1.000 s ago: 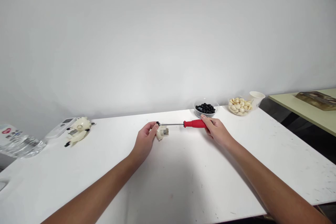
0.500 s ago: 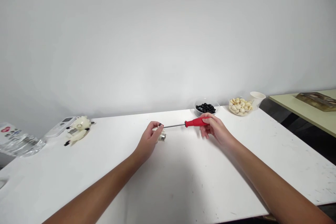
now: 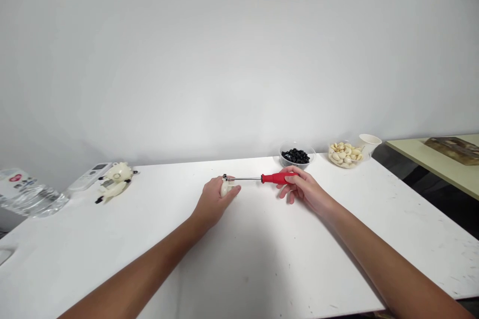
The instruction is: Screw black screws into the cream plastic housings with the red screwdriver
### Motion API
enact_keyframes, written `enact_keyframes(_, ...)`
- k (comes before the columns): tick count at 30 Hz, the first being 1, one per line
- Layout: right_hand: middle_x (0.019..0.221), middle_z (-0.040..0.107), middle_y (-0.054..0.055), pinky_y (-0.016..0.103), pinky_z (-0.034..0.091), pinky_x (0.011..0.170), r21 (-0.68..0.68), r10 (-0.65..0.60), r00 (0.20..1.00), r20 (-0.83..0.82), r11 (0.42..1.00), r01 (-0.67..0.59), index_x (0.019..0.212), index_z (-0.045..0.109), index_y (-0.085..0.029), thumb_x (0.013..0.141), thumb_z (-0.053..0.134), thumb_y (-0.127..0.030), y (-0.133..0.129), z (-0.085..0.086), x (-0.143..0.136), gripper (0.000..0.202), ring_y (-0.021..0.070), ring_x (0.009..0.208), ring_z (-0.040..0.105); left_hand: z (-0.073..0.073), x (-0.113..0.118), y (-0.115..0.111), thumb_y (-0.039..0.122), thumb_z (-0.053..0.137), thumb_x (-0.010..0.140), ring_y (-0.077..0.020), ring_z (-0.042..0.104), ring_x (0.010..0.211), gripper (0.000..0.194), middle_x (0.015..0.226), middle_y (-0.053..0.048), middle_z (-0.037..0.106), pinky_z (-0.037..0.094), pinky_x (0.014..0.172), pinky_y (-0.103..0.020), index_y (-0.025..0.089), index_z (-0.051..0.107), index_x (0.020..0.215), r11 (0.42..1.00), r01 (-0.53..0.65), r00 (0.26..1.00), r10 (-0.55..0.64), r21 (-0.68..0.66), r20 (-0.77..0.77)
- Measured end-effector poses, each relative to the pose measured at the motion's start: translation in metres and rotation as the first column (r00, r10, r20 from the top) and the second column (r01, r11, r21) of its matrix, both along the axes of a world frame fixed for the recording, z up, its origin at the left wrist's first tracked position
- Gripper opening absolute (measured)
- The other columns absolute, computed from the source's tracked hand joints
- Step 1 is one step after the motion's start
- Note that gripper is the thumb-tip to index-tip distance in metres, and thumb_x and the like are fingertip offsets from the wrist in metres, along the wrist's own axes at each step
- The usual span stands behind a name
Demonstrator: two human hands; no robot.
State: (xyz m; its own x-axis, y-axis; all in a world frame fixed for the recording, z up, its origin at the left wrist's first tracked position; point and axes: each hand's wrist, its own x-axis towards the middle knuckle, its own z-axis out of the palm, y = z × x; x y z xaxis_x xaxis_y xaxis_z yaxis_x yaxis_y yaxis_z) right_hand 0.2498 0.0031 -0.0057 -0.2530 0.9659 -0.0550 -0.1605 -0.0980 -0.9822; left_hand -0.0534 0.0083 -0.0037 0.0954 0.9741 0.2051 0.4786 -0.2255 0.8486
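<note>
My left hand [image 3: 214, 200] is closed on a small cream plastic part [image 3: 224, 188] with a black piece at its top; the fingers hide much of it. In my right hand [image 3: 302, 185] is a screwdriver with a red handle [image 3: 277, 178], held nearly level. Its metal shaft [image 3: 245, 178] points left, and the tip meets or lies very near the black piece; I cannot tell which. Similar cream plastic parts [image 3: 117, 179] with black ends lie at the left of the white table [image 3: 168, 269].
At the back stands a clear bowl of black pieces [image 3: 295, 156], then a clear container of pale pieces [image 3: 345, 154] and a white cup [image 3: 369, 142]. On the left are a white remote control [image 3: 92, 175] and a water bottle [image 3: 33, 194] lying down. A green table [image 3: 407, 152] adjoins at right.
The cream part has turned in my left hand, its metal side now out of sight and its black piece on top. The screwdriver has shifted slightly left with my right hand.
</note>
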Motion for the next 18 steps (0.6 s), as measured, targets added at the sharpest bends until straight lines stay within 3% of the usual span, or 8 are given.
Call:
enact_keyframes(3, 0.096, 0.073, 0.006, 0.029, 0.052, 0.055, 0.026, 0.074, 0.997, -0.005, 0.997, -0.074, 0.115, 0.056, -0.022, 0.09, 0.072, -0.034, -0.002, 0.0, 0.001, 0.032, 0.0206, 0.074, 0.071, 0.0, -0.001, -0.003, 0.055, 0.07, 0.088, -0.0257, 0.061, 0.079, 0.041, 0.091, -0.006, 0.07, 0.045, 0.073, -0.035, 0.024, 0.073, 0.114, 0.987, 0.029, 0.995, -0.014, -0.156, 0.098)
enact_keyframes(6, 0.099, 0.072, 0.007, 0.03, 0.052, 0.056, 0.075, 0.099, 0.994, 0.043, 0.992, -0.102, 0.117, 0.056, -0.023, 0.09, 0.074, -0.039, -0.003, 0.003, 0.001, 0.036, 0.0191, 0.074, 0.068, 0.002, 0.0, -0.005, 0.059, 0.065, 0.092, -0.0211, 0.057, 0.074, 0.05, 0.089, -0.004, 0.067, 0.043, 0.068, -0.032, 0.024, 0.066, 0.127, 0.972, 0.079, 0.982, -0.038, -0.222, 0.184)
enact_keyframes(12, 0.093, 0.069, 0.005, 0.029, 0.048, 0.058, 0.18, -0.039, 0.966, 0.255, 0.984, -0.008, 0.117, 0.061, -0.023, 0.09, 0.075, -0.048, -0.006, 0.017, 0.007, 0.039, 0.0164, 0.07, 0.059, 0.001, 0.0, -0.006, 0.059, 0.064, 0.094, -0.0196, 0.056, 0.076, 0.048, 0.091, -0.003, 0.065, 0.042, 0.069, -0.031, 0.022, 0.064, 0.125, 0.962, 0.157, 0.968, -0.104, -0.224, 0.23)
enact_keyframes(18, 0.086, 0.062, 0.001, 0.028, 0.038, 0.06, 0.285, -0.118, 0.931, 0.344, 0.958, 0.017, 0.109, 0.066, -0.024, 0.09, 0.074, -0.051, -0.009, 0.022, 0.011, 0.034, 0.0159, 0.073, 0.052, -0.003, -0.001, -0.004, 0.06, 0.062, 0.095, -0.0199, 0.055, 0.079, 0.048, 0.093, -0.004, 0.063, 0.042, 0.071, -0.032, 0.02, 0.063, 0.122, 0.959, 0.181, 0.967, -0.133, -0.217, 0.219)
